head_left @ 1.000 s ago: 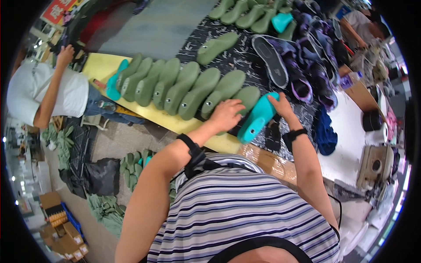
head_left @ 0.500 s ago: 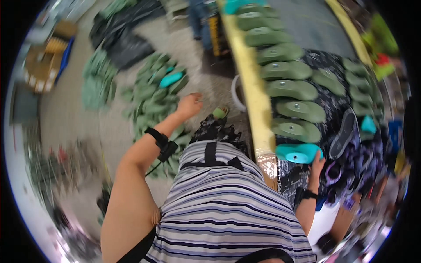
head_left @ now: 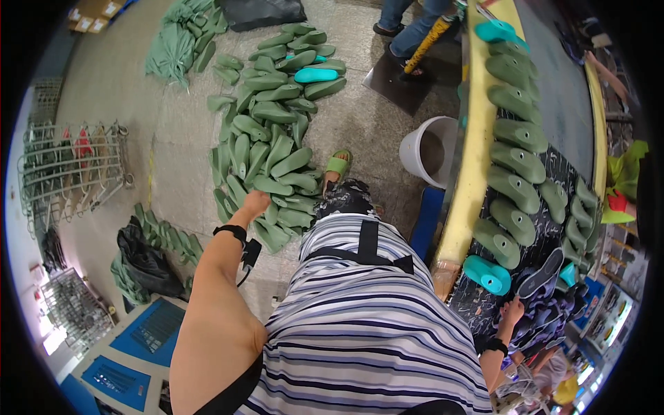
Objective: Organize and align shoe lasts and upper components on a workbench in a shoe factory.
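Note:
My left hand (head_left: 256,201) hangs over a heap of green shoe soles (head_left: 270,111) on the floor, its fingers curled in, with nothing seen sticking out of them. At the right, my right hand (head_left: 512,310) is above the worktable with bent fingers. Their tips are at the lower end of a dark insole (head_left: 541,274); whether they pinch it or something small is hidden. Just left of that hand lies a teal sole (head_left: 487,274), apart from it. Beyond it, green soles (head_left: 514,179) run in a row along the table's yellow edge (head_left: 477,159).
Purple-and-black shoe parts (head_left: 553,315) crowd the table beside my right hand. A white bucket (head_left: 418,149) stands on the floor by the table. A person's legs (head_left: 415,28) are at the far end. Metal racks (head_left: 72,169) and a black bag (head_left: 142,259) are on the left.
My right hand has left the teal sole and moved to the dark insole's end. My left hand has come back over the heap and its fingers have curled. The view has turned.

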`<action>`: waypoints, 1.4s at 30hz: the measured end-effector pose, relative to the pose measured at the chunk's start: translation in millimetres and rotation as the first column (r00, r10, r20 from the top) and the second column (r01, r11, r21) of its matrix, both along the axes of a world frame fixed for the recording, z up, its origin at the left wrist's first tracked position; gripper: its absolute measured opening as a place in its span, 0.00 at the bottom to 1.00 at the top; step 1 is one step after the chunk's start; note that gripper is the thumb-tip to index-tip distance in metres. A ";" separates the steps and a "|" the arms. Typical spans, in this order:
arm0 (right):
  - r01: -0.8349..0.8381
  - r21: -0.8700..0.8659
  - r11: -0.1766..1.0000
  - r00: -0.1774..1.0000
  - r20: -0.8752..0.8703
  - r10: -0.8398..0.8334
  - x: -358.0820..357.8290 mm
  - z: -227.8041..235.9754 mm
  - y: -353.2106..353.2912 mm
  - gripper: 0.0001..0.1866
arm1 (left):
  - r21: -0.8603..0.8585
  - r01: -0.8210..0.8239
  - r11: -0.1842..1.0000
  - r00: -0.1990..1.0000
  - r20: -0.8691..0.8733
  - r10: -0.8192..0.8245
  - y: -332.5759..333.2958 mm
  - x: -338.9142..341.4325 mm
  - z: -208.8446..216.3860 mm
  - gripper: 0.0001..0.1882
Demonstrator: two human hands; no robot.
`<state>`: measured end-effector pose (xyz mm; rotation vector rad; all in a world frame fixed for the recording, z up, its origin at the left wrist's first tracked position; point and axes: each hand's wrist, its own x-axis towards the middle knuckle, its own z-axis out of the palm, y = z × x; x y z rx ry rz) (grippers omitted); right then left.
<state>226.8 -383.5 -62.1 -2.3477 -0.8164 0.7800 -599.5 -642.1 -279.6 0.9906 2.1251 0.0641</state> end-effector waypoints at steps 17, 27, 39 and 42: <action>-0.892 0.151 0.426 0.412 -0.114 0.904 -464.2 39.4 120.9 0.12 | -0.078 -0.482 0.873 0.816 0.323 0.479 20.4 13.4 7.1 0.13; -0.987 -0.125 0.105 0.157 -0.548 0.821 -629.3 -182.0 91.2 0.12 | -0.034 -0.346 0.937 0.925 0.157 0.347 64.5 -47.1 -77.1 0.16; -0.973 -0.219 -0.076 0.080 -0.625 0.777 -666.2 -540.0 105.2 0.10 | -0.357 0.034 0.934 0.981 -0.168 -0.100 99.3 -62.2 -347.0 0.35; -0.964 -0.219 -0.148 0.013 -0.599 0.800 -684.0 -575.9 106.7 0.11 | -0.374 0.081 0.924 0.945 -0.267 -0.190 91.6 -49.6 -390.2 0.32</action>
